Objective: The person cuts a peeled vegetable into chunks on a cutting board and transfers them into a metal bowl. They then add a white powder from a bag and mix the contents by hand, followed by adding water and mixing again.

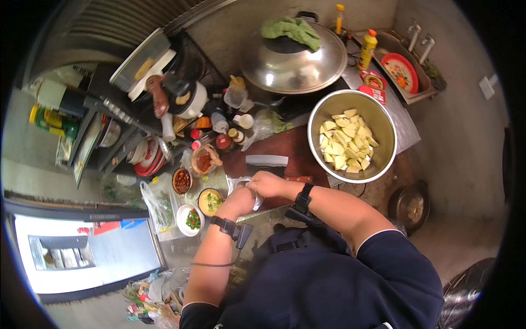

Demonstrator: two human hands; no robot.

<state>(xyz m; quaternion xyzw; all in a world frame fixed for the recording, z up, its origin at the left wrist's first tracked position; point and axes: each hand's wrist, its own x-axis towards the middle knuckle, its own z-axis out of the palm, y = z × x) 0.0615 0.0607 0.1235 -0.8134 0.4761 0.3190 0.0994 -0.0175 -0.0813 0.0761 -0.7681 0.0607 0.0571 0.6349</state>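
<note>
Both my hands meet at the near left edge of a dark red cutting board (269,144), over a small white plastic bag (238,181). My left hand (239,200) has its fingers closed at the bag; my right hand (266,184) pinches at it from the other side. What the bag holds is hidden. A cleaver lies on the board just beyond, its blade (267,160) bright and its wooden handle (299,179) close to my right wrist. To the right stands a large metal pot (393,144) with cut pale yellow chunks (347,140) inside.
Bowls of chopped peppers (193,219), yellow sauce with greens (210,201) and red chili (182,181) stand at left, near seasoning jars (224,141). A wok lid (296,70) with a green cloth (291,32) is at the back. A sink (427,88) holds a red basin (400,73).
</note>
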